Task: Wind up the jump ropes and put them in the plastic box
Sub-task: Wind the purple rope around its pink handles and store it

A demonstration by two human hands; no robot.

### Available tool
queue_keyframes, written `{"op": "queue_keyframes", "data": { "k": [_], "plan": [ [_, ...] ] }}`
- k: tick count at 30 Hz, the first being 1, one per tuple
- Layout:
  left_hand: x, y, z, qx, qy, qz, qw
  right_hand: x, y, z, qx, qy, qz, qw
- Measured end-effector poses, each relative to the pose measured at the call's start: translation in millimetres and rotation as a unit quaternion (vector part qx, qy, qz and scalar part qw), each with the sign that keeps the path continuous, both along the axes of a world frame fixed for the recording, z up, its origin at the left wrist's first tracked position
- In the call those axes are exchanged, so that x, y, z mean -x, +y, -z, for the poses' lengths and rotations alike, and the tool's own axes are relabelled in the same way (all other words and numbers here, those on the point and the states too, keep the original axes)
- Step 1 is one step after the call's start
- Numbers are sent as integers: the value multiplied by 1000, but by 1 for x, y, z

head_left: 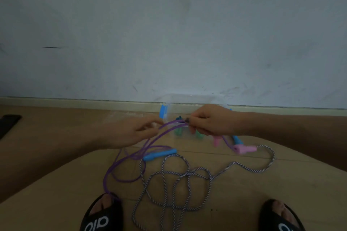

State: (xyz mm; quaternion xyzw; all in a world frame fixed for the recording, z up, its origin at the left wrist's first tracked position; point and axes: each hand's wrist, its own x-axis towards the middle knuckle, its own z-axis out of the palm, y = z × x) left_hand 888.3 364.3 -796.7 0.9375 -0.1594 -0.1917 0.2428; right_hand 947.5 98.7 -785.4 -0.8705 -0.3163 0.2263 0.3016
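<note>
Both hands are raised above the floor, a little apart, with a purple jump rope (131, 157) strung between them. The right hand (210, 121) has its fingers curled round a bunch of the purple strands, pinching them at the fingertips. The left hand (131, 131) lies just beside those strands with its fingers bent toward them; blur hides whether it actually grips the rope. From the hands the purple rope drops in long loops to the floor (262, 193), one loop reaching the left slipper (102, 214). A pink handle (245, 149) hangs below the right hand, with a second pink handle (216, 140) nearer the wrist. A blue handle (159, 154) lies on the floor under the hands, and another blue handle (236, 139) shows just below the right wrist. A striped grey-and-white jump rope (178, 184) is sprawled in loose tangled loops between the two feet, its far end curving round toward the pink handle. Behind the hands, against the baseboard (75, 103), stands the clear plastic box (169, 108) with a blue clasp; green handles (177, 131) show through it. The right slipper (279, 217) is at the lower edge.
</note>
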Motion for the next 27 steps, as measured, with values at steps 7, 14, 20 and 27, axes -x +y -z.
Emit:
{"op": "queue_keyframes", "data": {
  "k": [7,14,20,27],
  "plan": [
    [1,-31,-23,59,-86,54,993,7,9,-12,-29,8,-24,999],
    [-8,9,-21,-62,-66,85,992,1,-8,1,66,-74,-60,993],
    [-3,47,-10,-168,-39,38,984,-7,-24,11,110,-57,-31,992],
    [-1,-9,1,11,-7,-79,997,1,4,-8,-50,81,33,995]
  ]
}}
